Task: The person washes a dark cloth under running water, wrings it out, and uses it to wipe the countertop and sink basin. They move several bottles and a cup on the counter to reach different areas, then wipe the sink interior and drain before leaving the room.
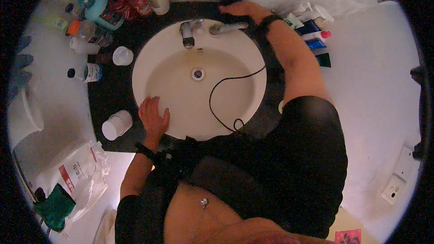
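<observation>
My left hand (152, 117) rests palm down on the front left rim of a cream oval sink (139, 74), its thumb spread from the fingers. Beyond the tap, my right hand (242, 8) reaches along the dark countertop's back edge. Its fingers are at a small dark object (230, 0), too blurred to identify; I cannot tell whether they grip it. Dark bands circle both wrists. A metal faucet (187, 35) points into the basin, with a metal lever (229, 28) to its right. A thin black cable (211, 96) loops across the basin's right side, above the sink or touching it.
Left of the sink stand a white cylindrical container (117, 125), a white-capped jar (122, 56) and a black-capped bottle (89, 72). Pump bottles (135, 1) crowd the back left corner. Several tubes (310, 27) line the right wall. A plastic bag (81, 173) hangs at lower left.
</observation>
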A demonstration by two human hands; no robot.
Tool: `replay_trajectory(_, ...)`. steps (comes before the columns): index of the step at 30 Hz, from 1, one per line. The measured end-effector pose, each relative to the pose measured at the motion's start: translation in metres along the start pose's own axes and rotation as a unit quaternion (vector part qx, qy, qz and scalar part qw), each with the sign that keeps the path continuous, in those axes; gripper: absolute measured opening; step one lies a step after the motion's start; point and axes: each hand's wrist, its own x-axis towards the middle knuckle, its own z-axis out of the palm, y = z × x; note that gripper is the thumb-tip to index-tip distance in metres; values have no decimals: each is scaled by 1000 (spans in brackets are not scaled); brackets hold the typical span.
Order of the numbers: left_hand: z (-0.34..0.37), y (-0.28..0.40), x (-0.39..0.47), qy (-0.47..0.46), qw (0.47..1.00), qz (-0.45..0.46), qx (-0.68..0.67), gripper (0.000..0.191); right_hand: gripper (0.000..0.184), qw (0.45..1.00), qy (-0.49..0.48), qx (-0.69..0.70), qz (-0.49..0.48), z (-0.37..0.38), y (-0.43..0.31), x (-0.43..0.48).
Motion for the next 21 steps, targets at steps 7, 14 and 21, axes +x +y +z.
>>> replay_trajectory(7, -1, 0, 1, -16, 1000, -12, 7, 56, 74, 975, -15, 81, 205, -25, 30, -72)
replay_trajectory(14, 2, -3, 0, -4, 1000, 14, 26, 55, 52, 995, 5, 104, 3, 17, -5, 18)
replay_trajectory(21, 10, -7, -4, 1, 998, 37, 51, 53, 53, 992, 12, 95, -79, 23, -66, 45)
